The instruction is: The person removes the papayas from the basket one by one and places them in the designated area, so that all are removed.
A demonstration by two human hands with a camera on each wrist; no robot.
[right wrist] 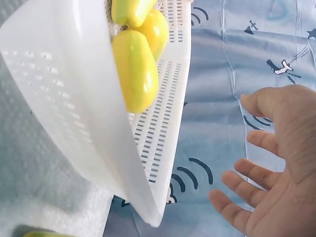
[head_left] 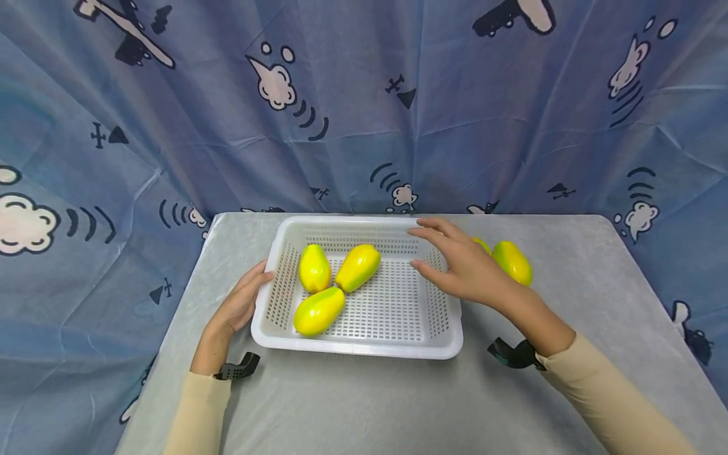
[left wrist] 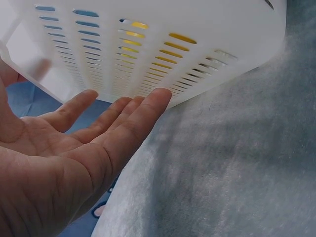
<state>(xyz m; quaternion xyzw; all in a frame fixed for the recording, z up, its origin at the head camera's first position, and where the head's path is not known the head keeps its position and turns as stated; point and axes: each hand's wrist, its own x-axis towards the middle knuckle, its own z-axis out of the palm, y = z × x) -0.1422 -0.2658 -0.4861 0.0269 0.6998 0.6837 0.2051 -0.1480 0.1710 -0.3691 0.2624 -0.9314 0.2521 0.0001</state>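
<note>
A white plastic basket (head_left: 352,347) with slotted walls is on the grey-covered table. Three yellow-green papayas lie in its left half: one papaya (head_left: 315,268) at the back left, another papaya (head_left: 358,268) beside it, and a papaya (head_left: 320,311) in front. My left hand (head_left: 241,303) holds the basket's left rim, thumb over the edge and fingers (left wrist: 133,128) against the outer wall. Over the basket's right rim, my right hand (head_left: 463,265) hovers with fingers spread, holding nothing; the right wrist view shows this hand (right wrist: 281,168) apart from the basket.
To the right of the basket, a papaya (head_left: 513,263) lies on the table (head_left: 364,404). Another papaya (head_left: 481,244) next to it is mostly hidden behind my right hand. A blue patterned curtain (head_left: 352,126) hangs behind the table and along its sides.
</note>
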